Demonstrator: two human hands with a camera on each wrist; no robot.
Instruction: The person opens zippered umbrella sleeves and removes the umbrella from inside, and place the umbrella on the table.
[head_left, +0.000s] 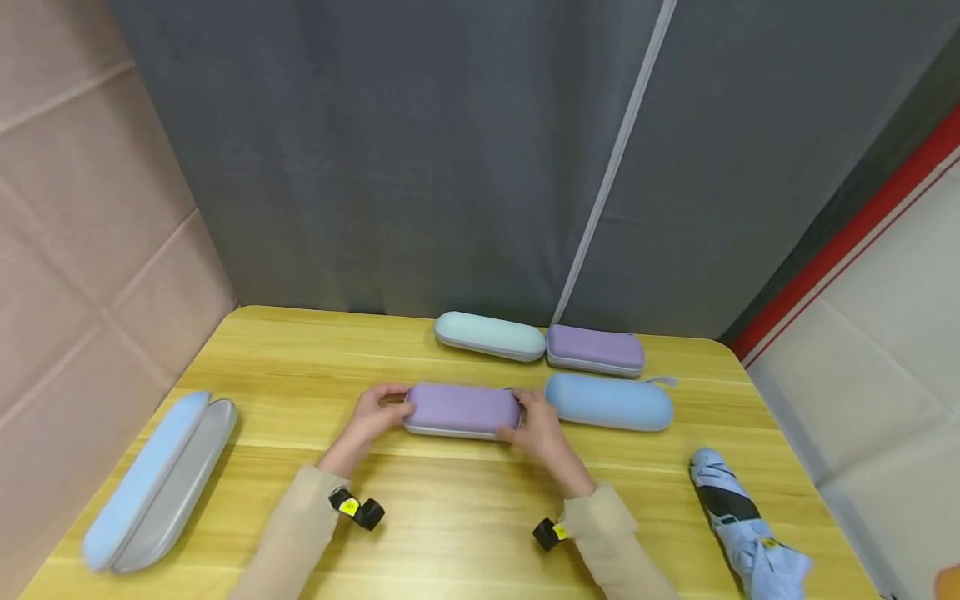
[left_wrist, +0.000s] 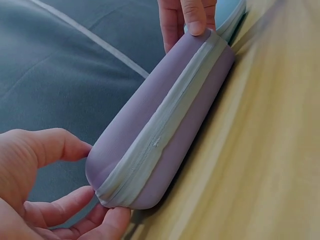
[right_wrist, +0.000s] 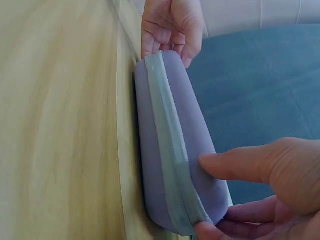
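A closed purple zip case (head_left: 463,409) lies at the middle of the table, a pale zipper band running along its front side. My left hand (head_left: 377,412) holds its left end, thumb on the upper shell and fingertips at the lower edge in the left wrist view. At the other end my right hand (head_left: 540,427) grips the corner, with the thumb (right_wrist: 235,162) on the upper shell and fingers round the end. Just beyond the right hand lies a closed blue case (head_left: 609,402) with a wrist loop.
Behind are a pale mint case (head_left: 491,335) and another purple case (head_left: 595,349), end to end near the grey curtain (head_left: 390,167). An open blue case (head_left: 161,483) with grey lining lies at the left edge. A light-blue patterned bundle with a black band (head_left: 738,521) lies at right.
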